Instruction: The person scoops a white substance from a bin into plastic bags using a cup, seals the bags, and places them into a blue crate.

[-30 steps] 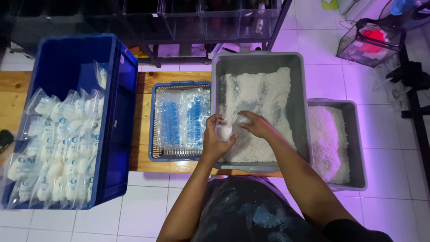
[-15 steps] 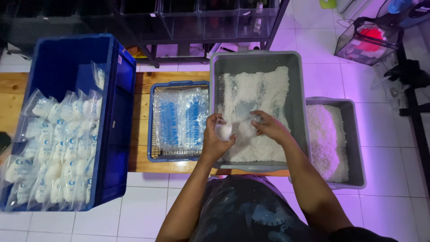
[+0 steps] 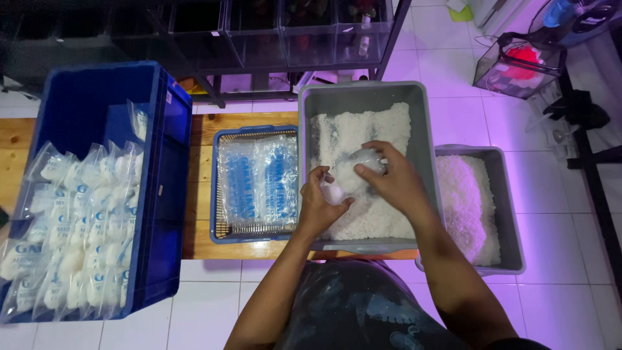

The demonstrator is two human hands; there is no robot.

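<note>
A small clear plastic bag (image 3: 353,174) partly filled with white grains is held between both hands over the big grey tub (image 3: 363,94). My left hand (image 3: 319,206) grips the bag's near left side. My right hand (image 3: 393,181) covers the bag from the right and top. The tub holds a heap of white grains (image 3: 363,133). Much of the bag is hidden behind my fingers.
A blue tray (image 3: 254,185) with flat empty printed bags lies left of the tub on a wooden bench (image 3: 201,194). A large blue crate (image 3: 91,188) at far left holds several filled bags. A smaller grey tub (image 3: 479,207) of white grains sits at right.
My right hand has slid right and over the top of the bag. The bag sits a little farther into the tub than before.
</note>
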